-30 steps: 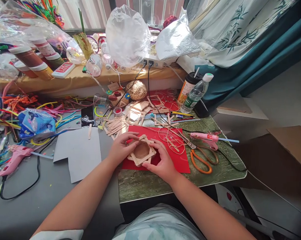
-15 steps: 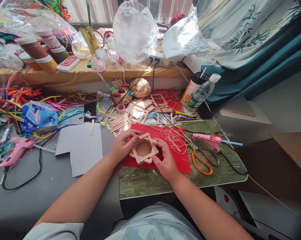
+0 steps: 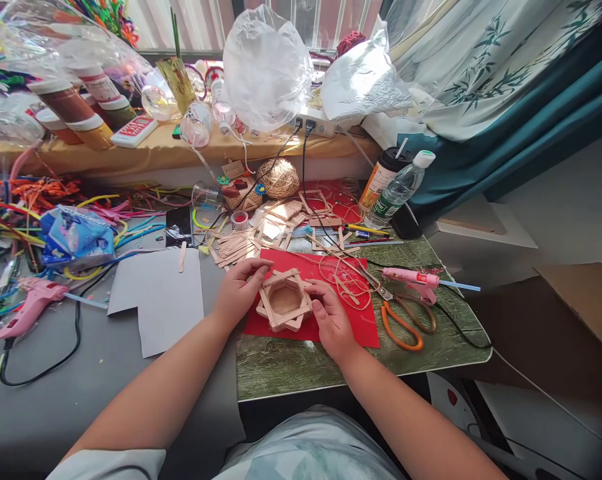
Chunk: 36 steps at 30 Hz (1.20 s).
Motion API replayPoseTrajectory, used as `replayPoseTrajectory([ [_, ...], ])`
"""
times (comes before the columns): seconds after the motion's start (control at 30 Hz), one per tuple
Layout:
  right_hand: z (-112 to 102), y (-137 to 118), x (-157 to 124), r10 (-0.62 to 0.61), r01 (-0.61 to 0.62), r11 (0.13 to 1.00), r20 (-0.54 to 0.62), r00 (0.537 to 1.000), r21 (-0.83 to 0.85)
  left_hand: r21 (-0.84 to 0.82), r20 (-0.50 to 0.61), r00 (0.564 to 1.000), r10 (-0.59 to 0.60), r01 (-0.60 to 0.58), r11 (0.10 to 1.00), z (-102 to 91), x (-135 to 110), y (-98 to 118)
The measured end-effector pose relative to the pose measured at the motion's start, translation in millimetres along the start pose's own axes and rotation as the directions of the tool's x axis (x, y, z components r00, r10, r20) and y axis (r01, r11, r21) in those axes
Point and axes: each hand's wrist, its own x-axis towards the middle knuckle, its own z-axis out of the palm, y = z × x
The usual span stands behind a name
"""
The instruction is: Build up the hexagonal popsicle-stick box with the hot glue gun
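Observation:
A star-shaped box of stacked craft sticks (image 3: 295, 319), with a many-sided opening, rests on a red sheet (image 3: 358, 330). My left hand (image 3: 241, 290) is at its upper left, thumb and forefinger brought together just off the rim. Whatever might be between those fingertips is too small to make out. On the right side, my right hand (image 3: 332, 320) has its fingers bent and its thumb apart from the wood. Its forefinger reaches the box's right corner. Loose string (image 3: 353, 283) lies on the sheet beyond that hand.
Scissors (image 3: 403, 327) and a pink glue gun (image 3: 413, 277) lie to the right; another glue gun (image 3: 33, 303) lies left. Loose craft sticks (image 3: 238, 247) are piled behind the red sheet. A bottle (image 3: 401, 190) stands at the back right. Grey card (image 3: 168, 300) lies left.
My hands have loosened from the craft-stick box. The left has drawn back from its rim, and the right thumb has come off its side. More of the box shows.

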Motion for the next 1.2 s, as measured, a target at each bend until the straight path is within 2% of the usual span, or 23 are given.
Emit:
replayPoseTrajectory([
  [0.1,1,0,0,0.007,-0.007,1.0,-0.002,1.0,0.011,-0.077,-0.086,0.996,-0.018,0.011,0.997,-0.3,3,-1],
  [0.17,1,-1,0,0.009,-0.008,1.0,-0.006,1.0,0.02,-0.122,-0.101,0.994,-0.035,0.022,0.992,0.4,4,-2],
  [0.33,1,-2,-1,0.008,-0.008,1.0,-0.02,1.0,0.021,-0.201,-0.061,0.996,-0.068,0.055,0.978,2.2,4,-2],
  [0.5,3,4,-1,0.007,-0.005,0.999,-0.091,0.996,0.031,-0.188,-0.026,0.999,-0.048,0.042,0.981,1.8,1,-2],
  [0.7,4,5,-2,0.005,-0.002,0.999,-0.097,0.995,0.033,-0.159,-0.028,0.999,-0.025,0.02,0.987,0.6,-1,-2],
  [0.8,4,3,-1,-0.01,0.012,1.0,-0.1,0.995,0.016,-0.081,0.058,0.995,0.076,-0.071,0.994,-2.2,-3,2],
  [0.87,4,2,-1,-0.02,0.02,1.0,-0.103,0.995,0.0,0.023,0.155,0.964,0.214,-0.22,0.975,-5.0,-4,6],
  [0.93,4,3,0,-0.014,0.014,1.0,-0.105,0.994,-0.002,0.114,0.245,0.91,0.334,-0.37,0.922,-7.5,-6,11],
  [1.0,5,4,1,0.011,-0.009,1.0,-0.106,0.994,0.012,0.167,0.342,0.852,0.396,-0.47,0.867,-8.9,-7,15],
  [1.13,5,4,0,0.006,-0.005,1.0,-0.121,0.993,0.006,0.251,0.547,0.747,0.379,-0.578,0.777,-9.8,-8,21],
  [1.2,4,1,0,-0.027,0.022,0.998,-0.11,0.994,-0.051,0.308,0.606,0.723,0.332,-0.598,0.74,-10.4,-8,24],
])
